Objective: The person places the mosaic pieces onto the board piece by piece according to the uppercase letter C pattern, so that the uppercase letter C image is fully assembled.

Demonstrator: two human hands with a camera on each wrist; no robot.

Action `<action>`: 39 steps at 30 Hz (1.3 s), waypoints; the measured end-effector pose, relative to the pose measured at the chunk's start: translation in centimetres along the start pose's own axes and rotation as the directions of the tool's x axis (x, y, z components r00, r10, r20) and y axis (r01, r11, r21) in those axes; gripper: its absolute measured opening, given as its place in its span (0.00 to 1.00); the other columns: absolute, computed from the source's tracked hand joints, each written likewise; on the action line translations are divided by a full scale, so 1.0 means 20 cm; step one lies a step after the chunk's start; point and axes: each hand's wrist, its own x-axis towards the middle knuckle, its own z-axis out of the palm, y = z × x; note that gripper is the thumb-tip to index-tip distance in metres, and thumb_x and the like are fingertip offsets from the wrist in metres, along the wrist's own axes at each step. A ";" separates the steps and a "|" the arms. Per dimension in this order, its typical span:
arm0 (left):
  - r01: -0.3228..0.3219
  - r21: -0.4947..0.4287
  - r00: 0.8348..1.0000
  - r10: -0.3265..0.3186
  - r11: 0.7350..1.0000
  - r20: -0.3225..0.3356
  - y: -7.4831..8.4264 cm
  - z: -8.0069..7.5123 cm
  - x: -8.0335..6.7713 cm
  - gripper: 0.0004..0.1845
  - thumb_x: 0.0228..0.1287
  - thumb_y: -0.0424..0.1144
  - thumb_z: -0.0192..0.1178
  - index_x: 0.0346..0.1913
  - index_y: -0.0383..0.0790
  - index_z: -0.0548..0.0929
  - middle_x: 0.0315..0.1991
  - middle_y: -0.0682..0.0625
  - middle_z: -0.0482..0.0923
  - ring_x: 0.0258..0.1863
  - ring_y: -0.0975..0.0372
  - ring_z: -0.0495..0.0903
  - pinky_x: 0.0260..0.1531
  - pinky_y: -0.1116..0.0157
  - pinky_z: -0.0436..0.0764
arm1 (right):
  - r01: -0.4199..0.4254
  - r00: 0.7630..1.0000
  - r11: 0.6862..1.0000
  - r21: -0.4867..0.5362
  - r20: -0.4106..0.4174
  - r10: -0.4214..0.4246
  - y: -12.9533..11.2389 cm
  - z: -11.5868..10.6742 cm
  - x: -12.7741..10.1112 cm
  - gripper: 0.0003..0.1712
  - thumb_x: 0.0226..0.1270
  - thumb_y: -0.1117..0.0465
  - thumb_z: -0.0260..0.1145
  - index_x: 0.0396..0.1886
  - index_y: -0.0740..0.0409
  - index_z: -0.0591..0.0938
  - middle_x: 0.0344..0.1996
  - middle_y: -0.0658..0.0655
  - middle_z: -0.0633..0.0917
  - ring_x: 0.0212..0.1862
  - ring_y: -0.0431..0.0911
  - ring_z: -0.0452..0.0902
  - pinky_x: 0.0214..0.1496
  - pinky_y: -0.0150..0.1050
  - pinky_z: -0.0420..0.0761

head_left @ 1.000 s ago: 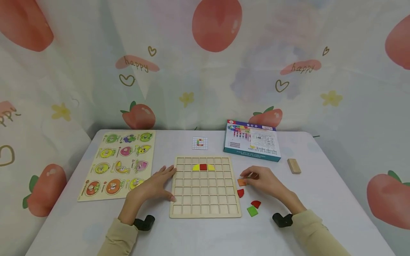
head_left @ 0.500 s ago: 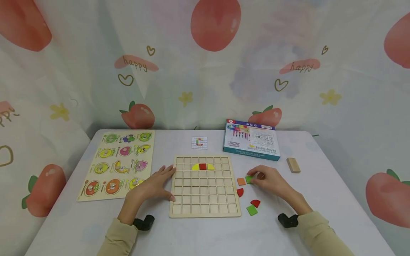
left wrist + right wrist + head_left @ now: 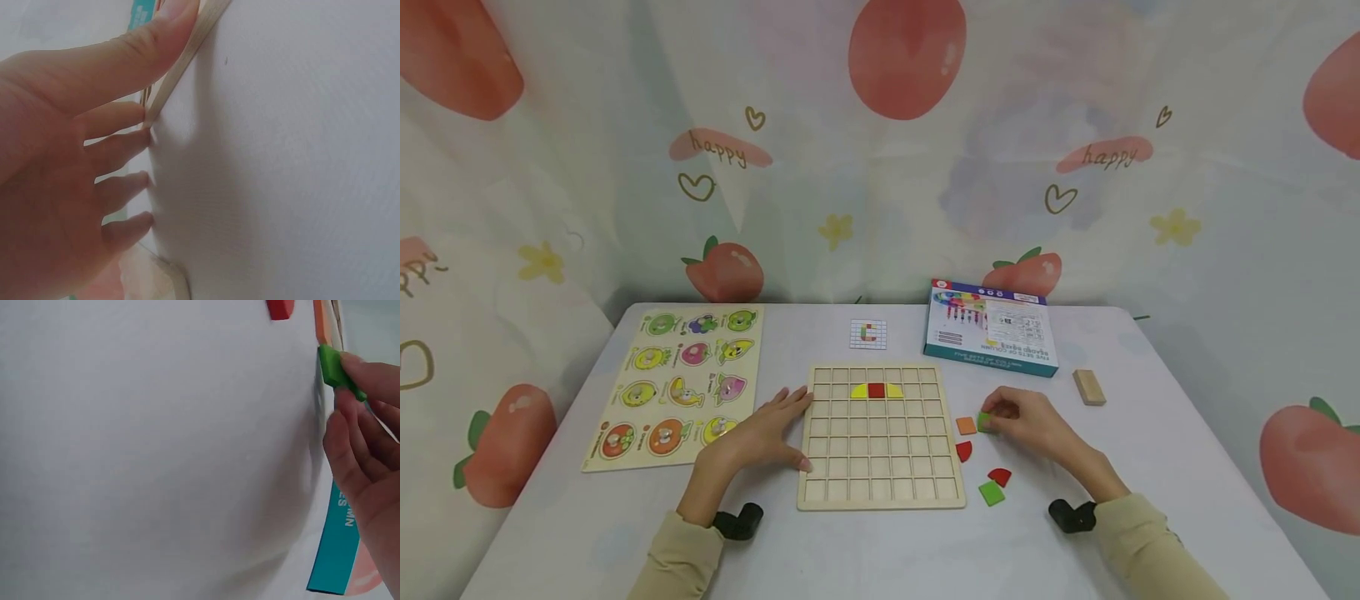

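Observation:
A wooden grid board (image 3: pixel 880 496) lies in front of me, with two yellow pieces and a red square (image 3: pixel 876 390) set in its second row. My left hand (image 3: pixel 767 432) lies flat on the table, fingers straight against the board's left edge (image 3: pixel 181 62). My right hand (image 3: pixel 1026 421) pinches a small green piece (image 3: pixel 983 422) (image 3: pixel 334 365) just right of the board, beside an orange square (image 3: pixel 966 426). A red quarter piece (image 3: pixel 963 451), another red piece (image 3: pixel 999 477) and a green square (image 3: pixel 991 493) lie loose nearby.
A fruit peg puzzle (image 3: pixel 681 379) lies at the left. A small pattern card (image 3: pixel 868 334) and a teal box (image 3: pixel 991 329) sit behind the board. A wooden block (image 3: pixel 1088 387) rests at the right. A printed curtain hangs behind the white table (image 3: pixel 1187 467).
My right hand left the orange square on the table and now pinches a green piece just right of it. The left hand has stayed on the board's edge.

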 end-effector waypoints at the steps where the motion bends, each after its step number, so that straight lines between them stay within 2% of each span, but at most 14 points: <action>1: 0.000 0.000 1.000 0.000 1.000 0.000 0.00 0.00 0.00 0.57 0.49 0.44 0.82 0.80 0.38 0.61 0.83 0.43 0.52 0.83 0.43 0.44 0.78 0.37 0.51 | 0.000 1.000 1.000 0.013 -0.002 0.000 0.00 0.00 0.00 0.09 0.67 0.63 0.73 0.45 0.56 0.85 0.36 0.50 0.86 0.39 0.44 0.79 0.44 0.26 0.82; 9: -0.003 0.004 1.000 0.003 1.000 0.001 0.00 0.00 0.00 0.57 0.49 0.43 0.82 0.80 0.37 0.61 0.83 0.43 0.52 0.83 0.43 0.44 0.79 0.38 0.51 | 0.096 0.995 0.987 0.132 0.018 -0.100 -0.06 0.00 0.04 0.15 0.71 0.61 0.69 0.54 0.60 0.85 0.43 0.55 0.88 0.44 0.46 0.83 0.47 0.24 0.82; 15: 0.000 0.004 1.000 0.000 1.000 -0.002 0.00 0.01 0.00 0.57 0.49 0.43 0.82 0.80 0.38 0.61 0.83 0.44 0.52 0.83 0.44 0.44 0.79 0.38 0.51 | 0.110 0.991 0.977 0.183 0.056 -0.121 -0.11 0.05 0.08 0.14 0.74 0.63 0.66 0.56 0.57 0.86 0.50 0.56 0.88 0.46 0.46 0.83 0.49 0.25 0.82; 24: -0.002 0.007 1.000 0.002 1.000 -0.001 0.00 0.01 0.00 0.56 0.49 0.44 0.82 0.80 0.39 0.62 0.83 0.44 0.52 0.83 0.44 0.44 0.78 0.38 0.51 | 0.071 0.991 0.972 0.222 0.093 -0.094 -0.20 0.13 0.16 0.13 0.74 0.60 0.67 0.54 0.57 0.87 0.48 0.56 0.88 0.44 0.45 0.83 0.50 0.29 0.83; 29: 0.000 0.006 1.000 0.000 1.000 0.001 0.00 0.00 0.00 0.56 0.49 0.44 0.82 0.80 0.39 0.62 0.83 0.44 0.52 0.83 0.44 0.44 0.78 0.38 0.51 | 0.069 0.992 0.978 0.196 0.093 -0.089 -0.25 0.17 0.20 0.12 0.73 0.58 0.68 0.52 0.54 0.88 0.47 0.53 0.89 0.48 0.45 0.82 0.58 0.39 0.83; 33: 0.001 0.005 1.000 -0.001 1.000 0.000 0.01 0.00 0.00 0.56 0.49 0.44 0.82 0.80 0.38 0.62 0.83 0.43 0.52 0.83 0.44 0.44 0.79 0.39 0.51 | 0.078 0.991 0.974 0.213 0.094 -0.100 -0.30 0.19 0.22 0.11 0.73 0.60 0.68 0.52 0.54 0.88 0.46 0.53 0.88 0.48 0.46 0.83 0.60 0.46 0.84; 39: 0.000 0.005 1.000 0.000 1.000 0.000 0.01 -0.01 -0.01 0.56 0.49 0.44 0.81 0.80 0.38 0.62 0.83 0.43 0.52 0.83 0.44 0.44 0.79 0.39 0.50 | 0.087 0.985 0.969 0.231 0.125 -0.119 -0.35 0.23 0.26 0.12 0.71 0.62 0.69 0.51 0.53 0.88 0.44 0.53 0.87 0.46 0.45 0.82 0.59 0.46 0.84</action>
